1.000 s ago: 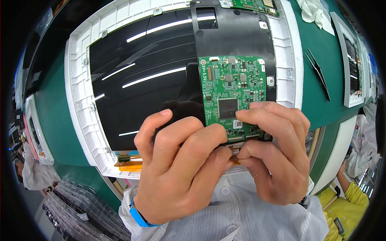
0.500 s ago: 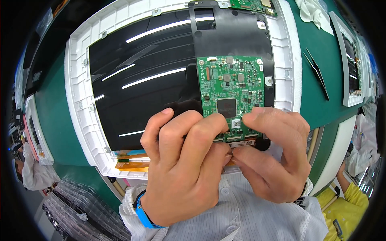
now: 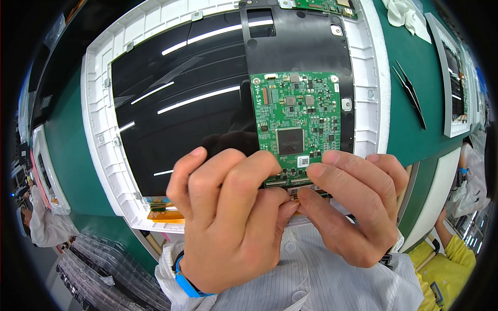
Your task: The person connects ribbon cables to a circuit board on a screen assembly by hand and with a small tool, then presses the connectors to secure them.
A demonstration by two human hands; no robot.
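Observation:
A green circuit board [image 3: 297, 111] with a large black chip lies on the black plate at the right of a dark display panel [image 3: 181, 93], which sits in a white frame [image 3: 98, 111]. My left hand [image 3: 228, 217] is closed at the board's lower edge, its thumb and index fingertip pressed together. Close beside it, my right hand [image 3: 358, 207] is bent, with fingertips on the board's lower part and the thumb below. A small bit of orange flex cable [image 3: 296, 198] shows between the thumbs; my fingers hide most of it. Another orange flex cable [image 3: 166, 214] hangs at the panel's lower left.
Black tweezers [image 3: 410, 96] lie on the green mat [image 3: 404, 140] at right, below a white cloth [image 3: 407, 20]. Another framed panel [image 3: 448, 78] stands at the far right. Clear plastic trays [image 3: 109, 269] are stacked at lower left. Other people are at both sides.
Both hands have shifted slightly down, and my left hand also a little left, exposing more of the board's lower edge. The frame and board have moved slightly left.

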